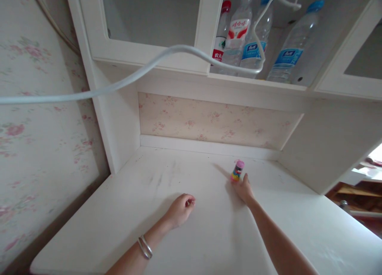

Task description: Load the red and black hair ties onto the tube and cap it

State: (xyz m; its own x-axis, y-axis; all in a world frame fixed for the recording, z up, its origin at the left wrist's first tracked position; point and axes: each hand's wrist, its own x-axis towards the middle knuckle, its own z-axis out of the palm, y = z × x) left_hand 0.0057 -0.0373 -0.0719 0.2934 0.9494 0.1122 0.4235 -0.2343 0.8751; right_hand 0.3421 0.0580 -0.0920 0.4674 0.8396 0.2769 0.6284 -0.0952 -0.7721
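Note:
My right hand reaches toward the back right of the white tabletop. It is closed around the lower part of a small, brightly coloured bottle with a pink cap; the thumb lies on the right side and the other fingers are mostly hidden. The bottle leans slightly to the right in the view. Left of it, apart from the bottle, my left hand rests by the tabletop with its fingers curled in and nothing visible in them. A silver bangle circles the left wrist.
Above the desk hangs a white cabinet with an open shelf of several plastic bottles. A white cable crosses in front of it. Side panels stand left and right. Flowered wallpaper covers the back.

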